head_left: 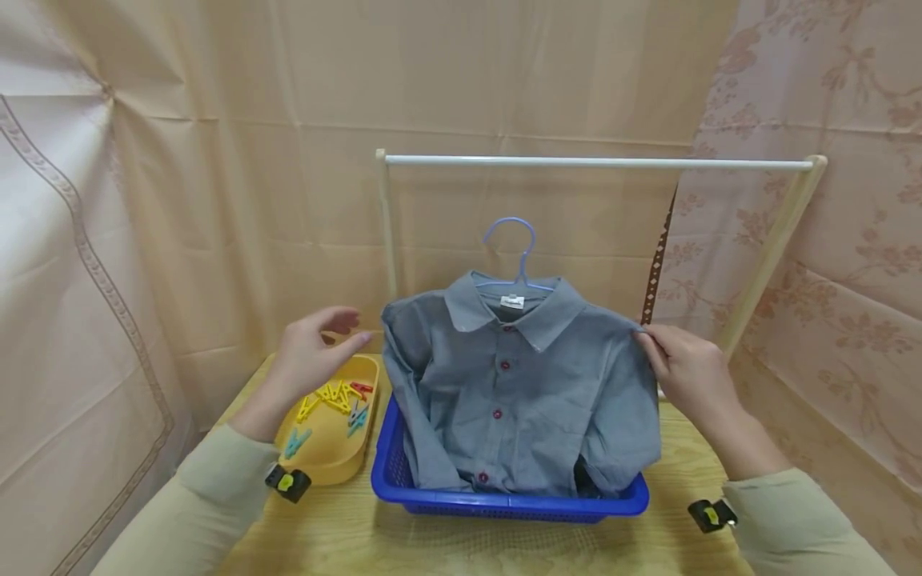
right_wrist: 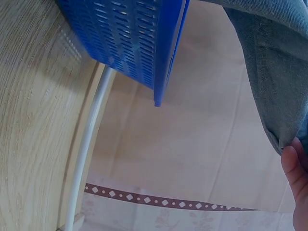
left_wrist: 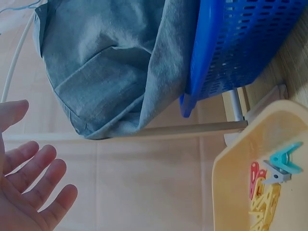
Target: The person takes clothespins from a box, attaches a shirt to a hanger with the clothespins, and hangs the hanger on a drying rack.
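Observation:
A grey button-up shirt (head_left: pixel 533 384) with red buttons is on a light purple hanger (head_left: pixel 524 264), whose hook stands up above the collar. Its lower part lies in a blue plastic basket (head_left: pixel 511 506). My right hand (head_left: pixel 687 368) pinches the shirt's shoulder at the right between thumb and fingers; the right wrist view shows that pinch on the cloth (right_wrist: pixel 284 96). Off the shirt's left shoulder, my left hand (head_left: pixel 313 352) is held in the air with fingers apart. In the left wrist view, the left hand (left_wrist: pixel 29 187) touches nothing.
Behind the basket stands a rack with a white horizontal bar (head_left: pixel 598 162) on wooden posts (head_left: pixel 774 256). A yellow tray (head_left: pixel 331 472) holding several clothespins (head_left: pixel 334 396) is left of the basket on the wooden table (head_left: pixel 461 548). Curtains (head_left: pixel 238 200) hang behind.

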`<state>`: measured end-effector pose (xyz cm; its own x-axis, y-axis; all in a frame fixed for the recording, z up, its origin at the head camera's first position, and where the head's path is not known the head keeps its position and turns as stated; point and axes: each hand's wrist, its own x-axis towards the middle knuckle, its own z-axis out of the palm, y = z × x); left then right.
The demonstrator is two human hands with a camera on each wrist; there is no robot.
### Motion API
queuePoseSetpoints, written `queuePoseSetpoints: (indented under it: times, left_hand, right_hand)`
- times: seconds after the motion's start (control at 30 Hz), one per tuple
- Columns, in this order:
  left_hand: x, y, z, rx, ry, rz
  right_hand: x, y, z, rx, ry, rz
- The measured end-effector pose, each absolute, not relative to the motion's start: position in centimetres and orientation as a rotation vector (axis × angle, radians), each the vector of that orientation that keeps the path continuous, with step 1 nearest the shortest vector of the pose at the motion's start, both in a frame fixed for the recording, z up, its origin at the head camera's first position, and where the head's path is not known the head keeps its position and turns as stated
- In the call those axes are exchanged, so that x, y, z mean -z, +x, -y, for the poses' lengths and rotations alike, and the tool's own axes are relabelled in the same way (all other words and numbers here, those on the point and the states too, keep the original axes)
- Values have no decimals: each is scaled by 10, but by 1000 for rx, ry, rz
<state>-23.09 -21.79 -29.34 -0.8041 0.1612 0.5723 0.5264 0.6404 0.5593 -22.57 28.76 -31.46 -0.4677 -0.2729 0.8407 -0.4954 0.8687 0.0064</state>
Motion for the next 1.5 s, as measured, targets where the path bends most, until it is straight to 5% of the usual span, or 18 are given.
queuePoseSetpoints:
  times: [1.5]
  left_hand:
    - [301, -249, 273, 921, -314, 2564]
  right_hand:
    - [315, -234, -269, -332, 625, 2023]
